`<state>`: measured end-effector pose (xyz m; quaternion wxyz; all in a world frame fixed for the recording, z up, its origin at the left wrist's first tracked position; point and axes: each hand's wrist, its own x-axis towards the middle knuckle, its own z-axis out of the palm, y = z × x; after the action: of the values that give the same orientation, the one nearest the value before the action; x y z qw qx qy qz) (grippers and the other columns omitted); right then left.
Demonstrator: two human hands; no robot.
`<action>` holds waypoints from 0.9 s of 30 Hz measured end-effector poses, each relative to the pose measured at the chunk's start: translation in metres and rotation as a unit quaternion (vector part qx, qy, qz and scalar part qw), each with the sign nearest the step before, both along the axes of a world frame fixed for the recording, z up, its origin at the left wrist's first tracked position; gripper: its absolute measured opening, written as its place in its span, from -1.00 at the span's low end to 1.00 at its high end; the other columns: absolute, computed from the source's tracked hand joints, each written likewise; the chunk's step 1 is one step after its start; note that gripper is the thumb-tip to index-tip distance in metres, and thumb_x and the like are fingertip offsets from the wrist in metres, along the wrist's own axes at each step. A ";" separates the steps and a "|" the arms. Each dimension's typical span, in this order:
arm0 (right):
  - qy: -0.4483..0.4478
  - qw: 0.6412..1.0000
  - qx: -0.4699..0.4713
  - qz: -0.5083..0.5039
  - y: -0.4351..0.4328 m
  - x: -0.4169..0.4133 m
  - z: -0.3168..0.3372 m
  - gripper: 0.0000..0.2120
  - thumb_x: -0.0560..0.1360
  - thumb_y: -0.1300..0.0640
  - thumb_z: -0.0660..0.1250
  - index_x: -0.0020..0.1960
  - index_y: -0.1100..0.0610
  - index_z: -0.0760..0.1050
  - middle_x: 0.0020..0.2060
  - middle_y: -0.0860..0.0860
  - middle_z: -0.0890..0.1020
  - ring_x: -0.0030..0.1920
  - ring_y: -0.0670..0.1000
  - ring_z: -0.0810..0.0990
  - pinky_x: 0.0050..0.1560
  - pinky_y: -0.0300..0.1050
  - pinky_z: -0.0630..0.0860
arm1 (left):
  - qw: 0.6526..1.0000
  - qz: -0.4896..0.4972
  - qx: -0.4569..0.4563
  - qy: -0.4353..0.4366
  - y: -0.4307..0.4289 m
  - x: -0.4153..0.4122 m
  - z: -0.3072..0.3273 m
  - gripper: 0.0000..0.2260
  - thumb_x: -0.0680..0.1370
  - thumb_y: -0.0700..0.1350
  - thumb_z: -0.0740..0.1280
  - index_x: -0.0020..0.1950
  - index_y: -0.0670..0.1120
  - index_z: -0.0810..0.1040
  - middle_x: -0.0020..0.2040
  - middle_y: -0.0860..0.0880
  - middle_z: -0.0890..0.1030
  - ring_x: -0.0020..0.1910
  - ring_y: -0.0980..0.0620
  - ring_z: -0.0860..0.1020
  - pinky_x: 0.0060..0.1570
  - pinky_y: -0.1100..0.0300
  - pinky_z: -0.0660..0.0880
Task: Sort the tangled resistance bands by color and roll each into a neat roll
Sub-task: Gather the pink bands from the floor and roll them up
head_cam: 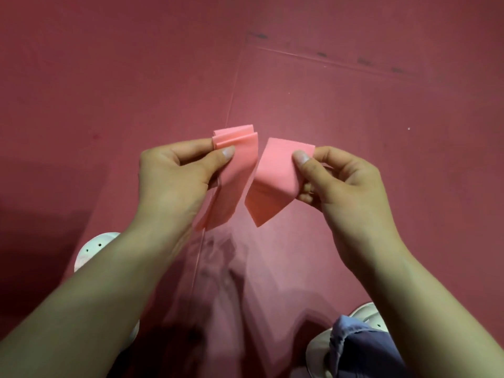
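So we've got both hands up in front of us, over a dark red floor mat [109, 77], and each one is pinching a bit of the pink resistance band [240, 173]. Our left hand [174, 170] has a folded stack of it: a few layers bunched at the top between thumb [218, 156] and forefinger, with the rest hanging flat below. Our right hand [341, 181] pinches another folded-over bit, with the thumb on the front and the other fingers curled behind, and a pointed end dangles under it. The two bits sit just beside each other with a thin gap between, not touching anywhere we can see. We honestly can't tell if it's one band or two, because below the hands it's all a pinkish blur. Nothing looks rolled, just folds. The mat has a seam [231, 105] running away from us between the hands. One white shoe [92, 249] peeks out under the left forearm, and the other shoe [365, 312] is at the lower right with a blue-grey trouser cuff [362, 347] over it.
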<state>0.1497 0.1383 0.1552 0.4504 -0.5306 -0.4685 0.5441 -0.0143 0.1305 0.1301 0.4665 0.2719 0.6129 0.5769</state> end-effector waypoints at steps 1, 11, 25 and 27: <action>-0.002 1.000 -0.002 -0.002 0.000 0.002 -0.002 -0.82 0.54 0.26 0.30 -0.24 0.18 0.53 -0.57 -0.13 0.46 -0.53 -0.22 0.39 -0.42 -0.38 0.41 | 1.000 -0.007 0.001 0.000 0.000 0.003 -0.001 -0.84 0.41 -0.26 0.48 -0.07 -0.05 0.71 -0.16 -0.02 0.72 -0.14 0.04 0.66 -0.07 0.18 0.61; -0.075 0.996 -0.028 0.029 -0.003 0.024 -0.014 -0.80 0.54 0.24 0.31 -0.26 0.11 0.54 -0.45 0.05 0.43 -0.41 -0.07 0.37 -0.33 -0.22 0.45 | 0.996 -0.068 -0.004 -0.049 -0.002 0.017 -0.009 -0.85 0.38 -0.21 0.45 -0.07 -0.13 0.69 -0.21 -0.05 0.72 -0.25 0.12 0.66 -0.20 0.30 0.58; -0.189 0.982 0.006 0.006 -0.003 0.026 -0.019 -0.80 0.45 0.22 0.41 -0.29 -0.01 0.56 -0.46 -0.15 0.48 -0.37 -0.08 0.47 -0.16 0.04 0.59 | 0.990 -0.110 -0.032 -0.083 -0.006 0.036 -0.013 -0.70 0.28 -0.11 0.44 -0.03 -0.19 0.68 -0.15 -0.12 0.72 -0.18 0.01 0.69 -0.22 0.26 0.60; -0.205 0.978 0.026 0.010 -0.002 0.025 -0.018 -0.77 0.44 0.23 0.41 -0.31 -0.04 0.54 -0.46 -0.15 0.48 -0.39 -0.09 0.47 -0.24 -0.07 0.56 | 0.987 -0.120 -0.041 -0.102 -0.006 0.036 -0.013 -0.75 0.30 -0.10 0.43 -0.07 -0.16 0.69 -0.17 -0.12 0.72 -0.21 0.04 0.69 -0.25 0.29 0.59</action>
<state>0.1745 0.1364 0.1370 0.3527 -0.6145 -0.5701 0.4159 0.0216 0.1247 0.1172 0.6033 0.2637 0.5480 0.5160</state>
